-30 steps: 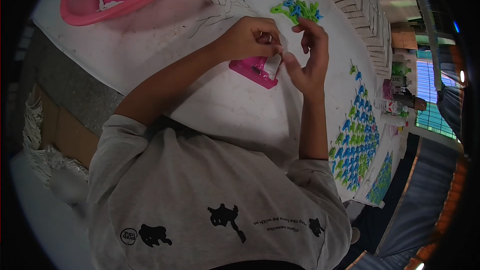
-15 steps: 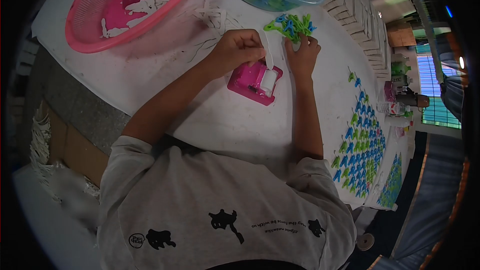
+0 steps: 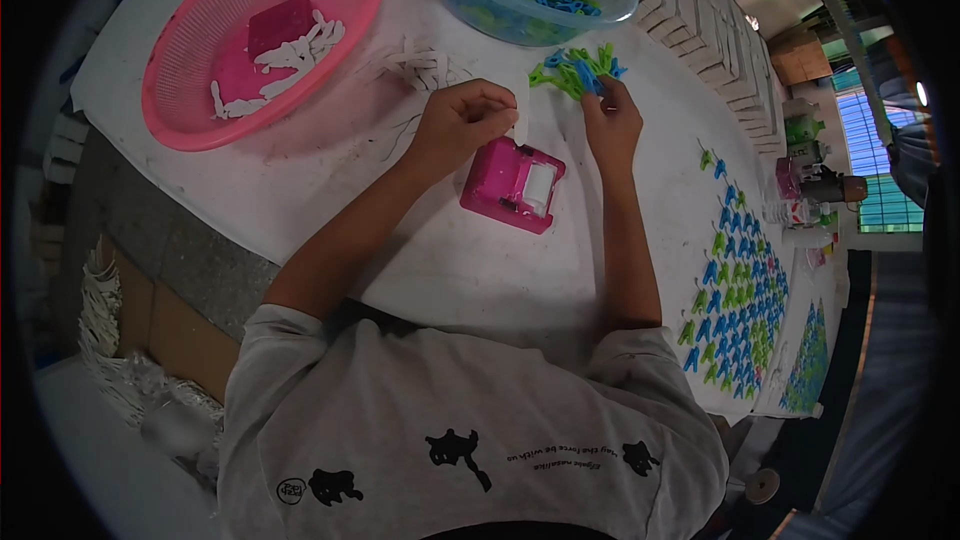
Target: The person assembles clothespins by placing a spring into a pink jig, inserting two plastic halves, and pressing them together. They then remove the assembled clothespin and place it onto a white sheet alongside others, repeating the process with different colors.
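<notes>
My left hand (image 3: 465,125) is closed in a pinch on a thin white strip (image 3: 522,105), which stands up past the fingertips. Just below it sits a magenta box (image 3: 493,178) with a white roller (image 3: 539,188) set in its top. My right hand (image 3: 613,123) reaches to a small pile of green and blue plastic clips (image 3: 560,76), thumb and fingers closed around a blue clip (image 3: 590,77) at the pile's near side. The fingers partly hide that clip.
A pink basket (image 3: 165,80) at upper left holds white pieces and a magenta block. Behind the pile, a clear blue basin (image 3: 520,28) is full of clips. Loose white strips (image 3: 420,68) lie on the table. Rows of clips (image 3: 735,285) cover the right side, near stacked white boxes (image 3: 690,30).
The white strip, earlier hanging down to the roller, is now lifted off it. My right hand has closed on a blue clip. The whole view has shifted slightly.
</notes>
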Demonstrator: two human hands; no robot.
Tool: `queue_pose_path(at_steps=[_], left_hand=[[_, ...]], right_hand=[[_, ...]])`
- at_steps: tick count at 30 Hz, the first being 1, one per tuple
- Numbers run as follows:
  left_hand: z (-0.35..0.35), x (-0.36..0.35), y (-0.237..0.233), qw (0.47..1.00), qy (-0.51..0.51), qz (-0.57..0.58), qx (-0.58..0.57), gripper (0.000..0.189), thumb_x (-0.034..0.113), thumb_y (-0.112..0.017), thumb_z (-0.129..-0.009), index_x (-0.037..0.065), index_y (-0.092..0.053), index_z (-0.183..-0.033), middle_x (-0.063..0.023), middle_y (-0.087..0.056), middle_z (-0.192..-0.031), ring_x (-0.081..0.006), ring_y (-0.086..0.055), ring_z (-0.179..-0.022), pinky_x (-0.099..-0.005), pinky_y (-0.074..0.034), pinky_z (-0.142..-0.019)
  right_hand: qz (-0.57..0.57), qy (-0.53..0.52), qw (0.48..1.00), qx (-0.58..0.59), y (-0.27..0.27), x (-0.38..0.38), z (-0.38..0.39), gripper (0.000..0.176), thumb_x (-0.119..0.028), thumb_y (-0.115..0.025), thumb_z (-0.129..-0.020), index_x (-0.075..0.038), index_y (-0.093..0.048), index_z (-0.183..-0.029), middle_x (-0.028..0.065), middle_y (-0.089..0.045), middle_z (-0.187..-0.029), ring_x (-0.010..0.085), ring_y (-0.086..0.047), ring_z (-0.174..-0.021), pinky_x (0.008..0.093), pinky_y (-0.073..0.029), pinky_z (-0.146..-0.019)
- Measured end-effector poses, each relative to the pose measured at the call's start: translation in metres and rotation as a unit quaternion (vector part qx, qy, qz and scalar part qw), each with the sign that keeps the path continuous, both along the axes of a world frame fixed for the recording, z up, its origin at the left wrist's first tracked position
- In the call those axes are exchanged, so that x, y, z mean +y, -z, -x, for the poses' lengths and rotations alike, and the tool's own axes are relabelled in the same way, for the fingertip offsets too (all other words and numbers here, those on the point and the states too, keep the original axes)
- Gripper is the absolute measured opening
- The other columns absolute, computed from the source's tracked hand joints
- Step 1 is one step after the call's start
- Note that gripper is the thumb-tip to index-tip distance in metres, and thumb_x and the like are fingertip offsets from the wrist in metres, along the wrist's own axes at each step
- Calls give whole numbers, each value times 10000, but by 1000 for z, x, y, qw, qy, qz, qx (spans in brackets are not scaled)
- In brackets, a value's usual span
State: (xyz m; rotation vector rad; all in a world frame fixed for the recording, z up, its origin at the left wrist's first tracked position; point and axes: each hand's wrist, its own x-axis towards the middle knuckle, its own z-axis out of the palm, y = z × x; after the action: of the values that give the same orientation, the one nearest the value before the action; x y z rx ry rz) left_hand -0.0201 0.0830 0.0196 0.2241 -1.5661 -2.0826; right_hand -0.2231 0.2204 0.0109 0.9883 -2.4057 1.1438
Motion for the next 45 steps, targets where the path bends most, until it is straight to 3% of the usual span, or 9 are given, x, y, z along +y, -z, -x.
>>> queue_pose_path(at_steps=[2,3,5,8,17,24,28,40,45], left_hand=[[2,2,4,1000,-2,-11,11,96,10,-664,-871,19,-645,-965,1,-646,-825,-30,-552,-688,-187,-431,-582],[1,2,3,1000,-6,0,2,110,5,-667,-869,15,-650,-977,1,-647,-841,-31,-562,-710,-189,-443,-597],[1,4,5,1000,-6,6,-10,123,0,-670,-867,12,-655,-988,1,-648,-857,-32,-572,-733,-190,-455,-612],[3,6,10,1000,2,22,9,132,45,-686,-871,0,-676,-995,7,-658,-834,-18,-569,-706,-173,-457,-627],[-2,10,7,995,32,97,-11,174,0,-686,-859,-23,-665,-1030,-23,-679,-865,-27,-592,-719,-180,-478,-648],[-3,10,6,991,29,127,5,168,27,-712,-822,7,-703,-988,-12,-691,-800,-8,-549,-654,-172,-449,-584],[-4,9,4,984,27,178,4,165,-20,-687,-834,-5,-689,-998,8,-666,-766,3,-527,-625,-165,-410,-551],[-1,9,8,988,13,156,-5,152,56,-747,-792,32,-730,-942,0,-678,-735,-15,-496,-588,-184,-399,-528],[-2,7,10,985,21,169,-6,169,24,-723,-815,14,-711,-982,1,-674,-759,-7,-516,-616,-174,-409,-548]], right_hand=[[19,-90,974,-209,-20,21,-19,342,-164,-687,-797,36,-665,-1073,59,-624,-775,130,-573,-672,275,-479,-641],[17,-87,974,-210,-30,30,-30,342,-164,-687,-797,36,-665,-1073,59,-624,-775,130,-573,-672,275,-479,-641],[74,-211,925,-307,-46,45,-54,276,-20,-630,-823,54,-662,-1088,9,-571,-755,62,-535,-701,210,-456,-655],[73,-251,905,-336,-57,62,-70,268,67,-593,-821,63,-667,-1078,-4,-581,-768,53,-536,-718,197,-456,-659],[28,-255,910,-326,-63,60,-87,271,58,-627,-782,45,-699,-1043,-31,-566,-705,33,-503,-654,190,-422,-597],[25,-254,910,-328,-63,60,-87,267,37,-640,-774,40,-703,-1034,-33,-566,-703,29,-496,-652,191,-410,-583],[20,-255,909,-329,-64,61,-87,271,30,-652,-777,50,-694,-1044,-21,-585,-725,38,-512,-669,191,-427,-601],[22,-265,900,-344,-67,61,-88,291,40,-642,-793,69,-673,-1080,15,-638,-783,66,-576,-724,208,-478,-664],[22,-269,896,-352,-66,61,-87,292,47,-637,-796,73,-668,-1086,27,-648,-809,71,-583,-746,213,-482,-689]])
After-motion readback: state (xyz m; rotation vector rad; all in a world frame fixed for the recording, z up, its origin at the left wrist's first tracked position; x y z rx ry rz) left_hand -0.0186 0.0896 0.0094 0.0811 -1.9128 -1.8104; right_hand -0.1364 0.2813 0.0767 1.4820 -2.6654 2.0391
